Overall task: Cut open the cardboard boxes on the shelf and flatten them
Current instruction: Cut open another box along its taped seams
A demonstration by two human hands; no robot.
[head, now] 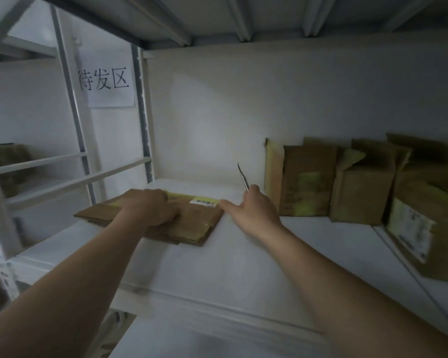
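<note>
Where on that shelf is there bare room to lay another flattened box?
Bare shelf lies in front of the flattened cardboard, and a strip behind it up to the back wall. The right end is crowded with upright boxes.

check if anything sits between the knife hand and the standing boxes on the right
Nothing visible does. Only bare shelf lies between the right hand, which grips the knife, and the nearest upright box. The flattened box lies on its other side, under the left hand.

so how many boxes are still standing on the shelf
4, all at right: left box, middle box, rear box behind them, front box nearest; more may be hidden.
</note>
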